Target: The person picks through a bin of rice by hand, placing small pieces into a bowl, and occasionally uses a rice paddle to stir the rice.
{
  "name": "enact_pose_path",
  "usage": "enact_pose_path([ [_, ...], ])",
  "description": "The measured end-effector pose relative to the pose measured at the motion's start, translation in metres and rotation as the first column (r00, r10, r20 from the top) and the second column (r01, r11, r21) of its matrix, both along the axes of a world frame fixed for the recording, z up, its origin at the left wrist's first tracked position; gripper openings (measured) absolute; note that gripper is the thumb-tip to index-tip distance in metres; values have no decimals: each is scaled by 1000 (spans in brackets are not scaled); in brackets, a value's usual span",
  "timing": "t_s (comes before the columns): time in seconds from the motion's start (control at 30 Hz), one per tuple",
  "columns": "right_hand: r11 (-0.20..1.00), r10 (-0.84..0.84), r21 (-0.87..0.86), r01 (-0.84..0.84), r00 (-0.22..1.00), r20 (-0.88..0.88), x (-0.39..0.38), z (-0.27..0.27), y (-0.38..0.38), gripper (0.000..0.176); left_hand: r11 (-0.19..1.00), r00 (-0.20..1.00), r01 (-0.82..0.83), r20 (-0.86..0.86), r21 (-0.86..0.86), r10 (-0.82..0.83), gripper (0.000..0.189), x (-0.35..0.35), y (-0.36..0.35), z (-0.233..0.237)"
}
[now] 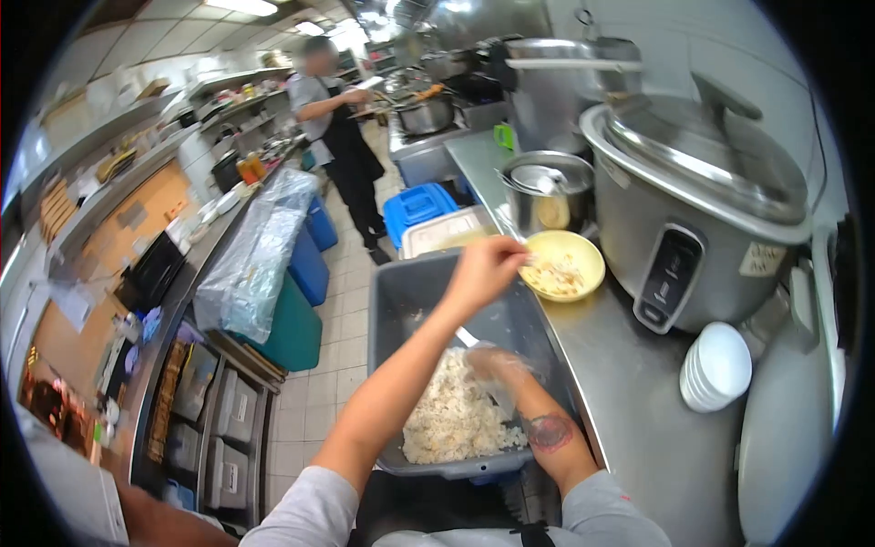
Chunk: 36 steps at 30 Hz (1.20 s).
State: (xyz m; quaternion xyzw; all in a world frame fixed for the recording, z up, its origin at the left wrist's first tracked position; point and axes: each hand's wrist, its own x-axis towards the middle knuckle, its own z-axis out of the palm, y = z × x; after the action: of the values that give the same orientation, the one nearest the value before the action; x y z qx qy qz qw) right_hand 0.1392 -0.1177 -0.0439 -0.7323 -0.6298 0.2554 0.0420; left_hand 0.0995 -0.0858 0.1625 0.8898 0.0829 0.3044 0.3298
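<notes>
My left hand (488, 270) is bare and reaches across to the near side of a yellow bowl (594, 266). Its fingers are pinched together at the bowl's rim, and what they hold is too small to make out. Pale, crumbly bits (558, 276) lie in the bowl. Below, my right hand (497, 366), in a clear plastic glove, is smeared by motion over a heap of cooked rice (456, 415). The rice fills the near end of a deep grey tub (390, 283). A white utensil (467, 337) sticks out of the rice beside the right hand.
On the steel counter (629, 401) at the right stand a large rice cooker (729, 264), stacked white bowls (715, 369) and a metal pot (583, 196). A co-worker (333, 137) stands at the back by the stove. Lidded bins (419, 214) are beyond the tub.
</notes>
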Motion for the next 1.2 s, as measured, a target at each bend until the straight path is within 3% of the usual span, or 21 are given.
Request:
enact_pose_path([
  [0.1, 997, 35, -74, -31, 998, 46, -2, 25, -2, 45, 992, 994, 7, 104, 123, -20, 9, 44, 1, -8],
  [0.2, 997, 74, -28, -74, 997, 4, 7, -5, 7, 56, 973, 983, -130, 155, 191, 101, 8, 69, 2, -23],
  [0.37, 998, 61, -8, -61, 998, 0, 5, -2, 7, 59, 921, 958, 4, -265, 390, 108, 10, 79, 11, -41],
  [0.47, 996, 82, 30, -82, 997, 2, 7, -11, 9, 56, 660, 923, -45, -222, 750, 315, 12, 54, -8, -27],
  [0.57, 1000, 29, -6, -29, 999, -37, 4, 9, -2, 50, 470, 937, 100, -242, 877, 252, 21, 53, -1, -16],
  [0.67, 998, 66, 7, -66, 997, 30, -3, 28, -10, 42, 406, 944, 180, -273, 896, 186, 30, 44, -2, 5],
  [0.77, 997, 56, 46, -57, 998, 16, -5, 40, -14, 34, 574, 979, 62, -161, 817, 123, 41, 31, -4, 17],
  [0.87, 865, 40, 497, 62, 981, -192, 13, 19, -2, 26, 751, 978, -204, 96, 628, 185, 50, 8, 4, 6],
  [0.9, 804, 45, 563, 192, 924, -380, 21, 21, -2, 25, 843, 966, -257, 115, 473, 230, 57, -6, 7, 1],
  [0.97, 657, 123, 591, 468, 707, -696, 31, 33, -1, 26, 907, 914, -387, 201, 166, 353, 59, -28, 24, -31],
  [1.0, 634, 296, 489, 599, 396, -869, 25, 43, -8, 31, 876, 874, -474, 176, 95, 453, 63, -39, 31, -53],
  [1.07, 629, 197, 190, 754, 82, -977, 7, 86, -27, 35, 842, 848, -529, 95, 104, 521, 74, -59, 47, -104],
  [1.1, 655, 181, 124, 746, 4, -983, 8, 88, -27, 30, 834, 837, -546, 33, 77, 545, 80, -70, 44, -116],
  [1.2, 740, 151, 316, 594, 312, -938, 3, 76, -25, 25, 809, 808, -588, 18, -24, 588, 88, -83, 45, -142],
])
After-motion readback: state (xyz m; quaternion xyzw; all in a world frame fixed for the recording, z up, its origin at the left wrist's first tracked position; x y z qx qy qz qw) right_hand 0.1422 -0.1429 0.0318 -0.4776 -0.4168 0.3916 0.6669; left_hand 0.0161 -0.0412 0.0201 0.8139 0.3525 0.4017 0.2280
